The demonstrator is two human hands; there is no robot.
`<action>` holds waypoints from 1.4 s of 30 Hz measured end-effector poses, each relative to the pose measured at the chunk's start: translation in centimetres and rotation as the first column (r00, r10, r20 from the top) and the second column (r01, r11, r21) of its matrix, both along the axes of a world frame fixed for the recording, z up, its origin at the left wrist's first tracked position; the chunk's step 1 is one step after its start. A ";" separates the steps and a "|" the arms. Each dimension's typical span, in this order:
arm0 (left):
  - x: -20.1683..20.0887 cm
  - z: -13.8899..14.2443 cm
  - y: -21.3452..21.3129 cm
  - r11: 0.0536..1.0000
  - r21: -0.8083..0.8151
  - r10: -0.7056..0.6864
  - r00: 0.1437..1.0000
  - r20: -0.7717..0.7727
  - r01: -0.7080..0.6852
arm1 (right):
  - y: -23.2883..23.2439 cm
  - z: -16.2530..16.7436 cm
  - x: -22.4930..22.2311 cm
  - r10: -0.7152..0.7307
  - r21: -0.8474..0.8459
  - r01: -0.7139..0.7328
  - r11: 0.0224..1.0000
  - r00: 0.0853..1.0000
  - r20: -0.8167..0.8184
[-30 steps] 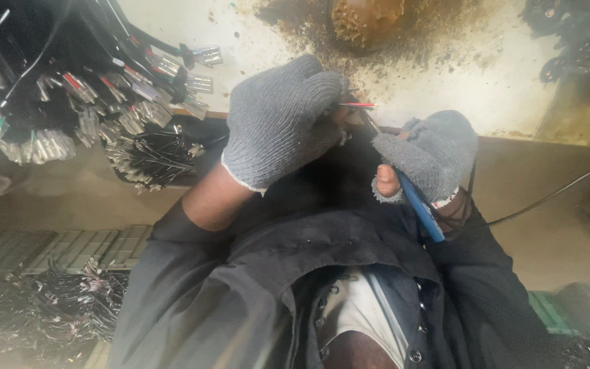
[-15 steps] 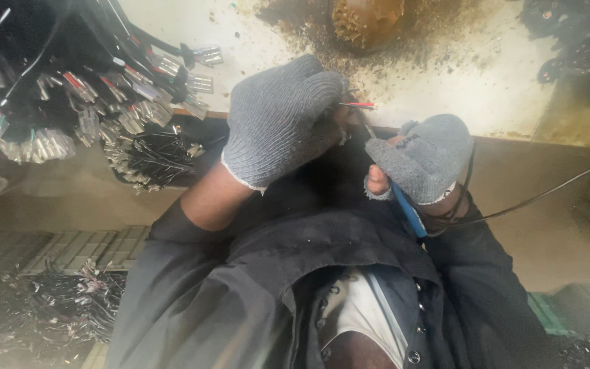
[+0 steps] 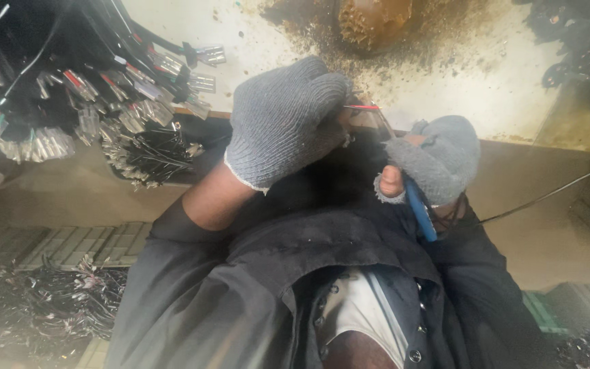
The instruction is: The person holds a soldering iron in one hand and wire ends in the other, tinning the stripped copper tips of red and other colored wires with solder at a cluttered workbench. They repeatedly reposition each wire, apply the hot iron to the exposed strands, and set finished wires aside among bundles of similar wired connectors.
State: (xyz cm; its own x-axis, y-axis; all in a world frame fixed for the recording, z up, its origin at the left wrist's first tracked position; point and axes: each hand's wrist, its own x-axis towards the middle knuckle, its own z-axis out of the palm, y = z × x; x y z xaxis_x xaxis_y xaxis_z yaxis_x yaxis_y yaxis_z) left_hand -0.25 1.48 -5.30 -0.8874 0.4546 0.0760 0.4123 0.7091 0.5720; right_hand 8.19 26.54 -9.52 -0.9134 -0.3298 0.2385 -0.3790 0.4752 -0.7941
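**Gloved hands at the bench edge with a thin red wire**

Spreading across the top of the view is the pale worktable (image 3: 500, 75), stained brown around a rusty lump (image 3: 373, 20) at its far side. To the left lies a big heap of black cables with clear plastic connectors (image 3: 90, 109), spilling over the table's edge; more dark cable scrap (image 3: 49, 307) sits on the floor below.

Nearer in, the person's dark jacket (image 3: 254, 294) fills the lower middle. The left hand (image 3: 285, 123), in a grey knitted glove, is curled into a loose fist right at the table edge, pinching a thin red wire (image 3: 362, 107) that pokes out sideways from its fingers. The right hand (image 3: 435, 160), in a matching glove (worn through, a bare fingertip showing), is clenched around a blue-handled tool (image 3: 420, 213), whose handle sticks down past the wrist. The tool's working end is hidden between the two hands.
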 end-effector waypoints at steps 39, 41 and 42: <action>-0.4 1.1 0.2 1.000 -0.011 -0.019 1.000 -0.007 0.019 | -4.7 0.0 -1.8 -0.226 -0.262 0.387 0.884 0.846 0.484; -0.3 1.9 0.0 0.996 0.077 -0.044 0.998 0.047 0.041 | -4.5 0.1 -1.7 -0.226 -0.257 0.385 0.886 0.844 0.486; -0.1 2.4 -0.2 0.986 0.157 -0.070 0.994 0.088 0.056 | -4.4 0.2 -1.6 -0.226 -0.257 0.384 0.887 0.845 0.485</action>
State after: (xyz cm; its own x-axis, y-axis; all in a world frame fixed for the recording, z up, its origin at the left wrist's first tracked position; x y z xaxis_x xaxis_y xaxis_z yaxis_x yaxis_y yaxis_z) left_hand -0.35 1.29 -2.95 -0.8639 0.4990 0.0681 0.3930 0.5836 0.7106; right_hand 6.56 22.15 -9.31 -0.9872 0.0099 -0.1589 0.1579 0.1868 -0.9696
